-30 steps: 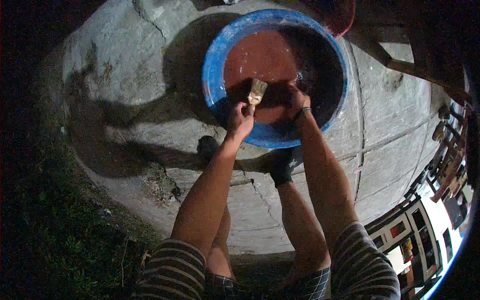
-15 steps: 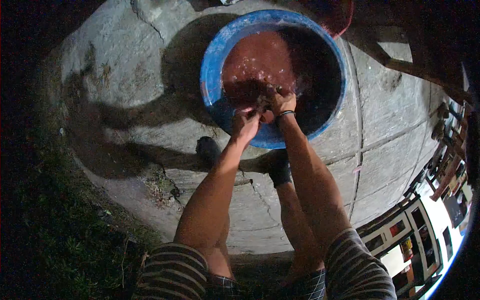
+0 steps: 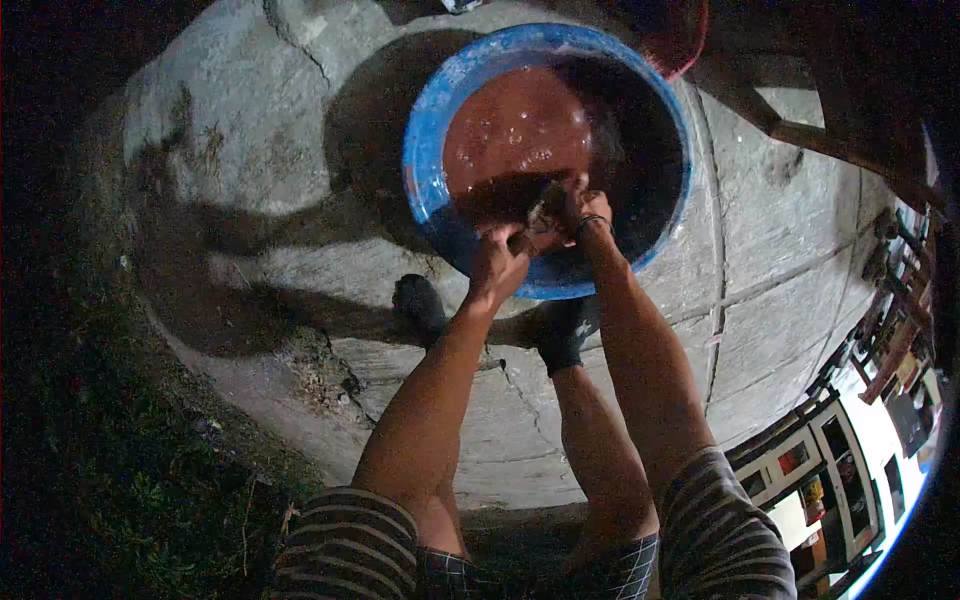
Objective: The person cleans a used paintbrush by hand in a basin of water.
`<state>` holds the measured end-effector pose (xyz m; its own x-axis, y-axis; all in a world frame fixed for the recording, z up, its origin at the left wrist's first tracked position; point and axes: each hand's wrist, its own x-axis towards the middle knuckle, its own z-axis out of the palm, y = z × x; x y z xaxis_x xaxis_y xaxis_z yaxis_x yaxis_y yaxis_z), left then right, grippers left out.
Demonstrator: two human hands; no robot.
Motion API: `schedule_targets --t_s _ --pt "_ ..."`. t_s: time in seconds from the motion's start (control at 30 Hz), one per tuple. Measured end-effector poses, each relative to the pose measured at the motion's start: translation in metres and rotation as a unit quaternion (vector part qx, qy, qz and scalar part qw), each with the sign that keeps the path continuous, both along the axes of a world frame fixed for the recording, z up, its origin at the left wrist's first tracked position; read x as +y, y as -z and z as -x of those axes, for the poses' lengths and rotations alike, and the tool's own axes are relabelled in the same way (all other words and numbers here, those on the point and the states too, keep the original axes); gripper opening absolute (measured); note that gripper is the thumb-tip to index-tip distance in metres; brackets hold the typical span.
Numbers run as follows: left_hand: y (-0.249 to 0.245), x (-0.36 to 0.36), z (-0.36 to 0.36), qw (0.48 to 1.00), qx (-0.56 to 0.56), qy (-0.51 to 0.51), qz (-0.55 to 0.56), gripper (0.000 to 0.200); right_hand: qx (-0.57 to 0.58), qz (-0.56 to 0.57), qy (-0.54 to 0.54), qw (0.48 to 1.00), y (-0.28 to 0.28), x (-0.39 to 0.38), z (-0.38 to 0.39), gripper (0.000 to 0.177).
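Note:
A round blue tub point(image 3: 424, 180) holds reddish-brown liquid point(image 3: 515, 130) with a few bubbles on its surface. Over the near part of the tub, my left hand point(image 3: 498, 258) has its fingers closed on the near-left side of a dark, wet, lumpy thing point(image 3: 546, 212). Just right of it, my right hand point(image 3: 592, 208), with a dark band at the wrist, grips the same thing from the other side. What the lump is cannot be made out. Shadow hides the right part of the tub's inside.
Cracked concrete ground point(image 3: 780, 220) surrounds the tub. My dark-covered feet point(image 3: 418, 303) stand at its near edge. A reddish rim point(image 3: 690, 60) shows behind it, with a wooden frame point(image 3: 820, 140) at upper right. Plants point(image 3: 150, 500) grow at lower left; a white cabinet point(image 3: 840, 460) is at lower right.
My right hand has moved right and slightly nearer, my left hand a little right and nearer. The lump between them now shows more and looks wider.

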<state>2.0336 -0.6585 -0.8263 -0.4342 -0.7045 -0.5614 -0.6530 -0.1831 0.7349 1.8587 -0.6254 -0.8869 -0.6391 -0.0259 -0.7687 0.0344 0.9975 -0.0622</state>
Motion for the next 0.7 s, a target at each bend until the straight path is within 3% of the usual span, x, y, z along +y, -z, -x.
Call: schedule_targets --t_s 0.03,0.1,0.13,0.23,0.27,0.3,0.37,0.4,0.47,0.53,0.67,0.7 --pt "-0.001 -0.002 0.0 0.999 0.004 0.019 0.038 0.028 0.042 0.003 0.012 0.999 -0.01 0.0 0.004 0.053" --pt "0.009 0.002 -0.001 0.996 -0.006 -0.057 0.063 0.03 0.126 0.004 0.036 0.991 -0.021 0.005 0.012 0.056" --pt "0.013 0.002 0.004 0.988 -0.073 -0.119 0.073 0.029 0.177 0.02 0.013 0.984 -0.025 0.004 0.016 0.058" --pt "0.015 -0.013 -0.008 0.997 0.016 -0.057 0.048 0.027 0.263 0.094 -0.03 0.96 0.0 0.023 0.025 0.052" --pt "0.024 -0.012 -0.012 0.993 0.035 -0.058 0.094 0.026 0.262 0.092 -0.03 0.96 0.002 0.02 0.02 0.049" --pt "0.032 -0.008 -0.017 0.994 0.012 -0.056 0.092 0.025 0.262 0.09 -0.03 0.96 0.003 0.019 0.017 0.045" --pt "0.025 -0.011 -0.014 0.994 -0.031 -0.051 0.089 0.025 0.067 0.125 0.119 0.983 0.051 0.035 0.02 0.042" --pt "0.026 -0.011 -0.014 0.993 -0.043 -0.05 0.098 0.025 -0.08 0.239 0.344 0.905 0.053 0.028 0.012 0.044" --pt "0.027 -0.01 -0.014 0.99 -0.07 -0.049 0.114 0.026 -0.108 0.376 0.123 0.912 0.046 0.029 -0.004 0.047" --pt "0.015 -0.011 -0.011 0.993 -0.062 -0.048 0.087 0.026 -0.123 0.463 0.091 0.873 0.05 0.019 -0.021 0.046" --pt "0.005 -0.016 -0.008 0.999 -0.043 -0.018 0.017 0.025 -0.154 0.459 0.049 0.873 0.058 0.019 -0.039 0.034" --pt "0.007 -0.012 -0.008 0.999 -0.017 -0.033 0.037 0.025 -0.186 0.472 0.091 0.857 0.061 0.018 -0.043 0.032"
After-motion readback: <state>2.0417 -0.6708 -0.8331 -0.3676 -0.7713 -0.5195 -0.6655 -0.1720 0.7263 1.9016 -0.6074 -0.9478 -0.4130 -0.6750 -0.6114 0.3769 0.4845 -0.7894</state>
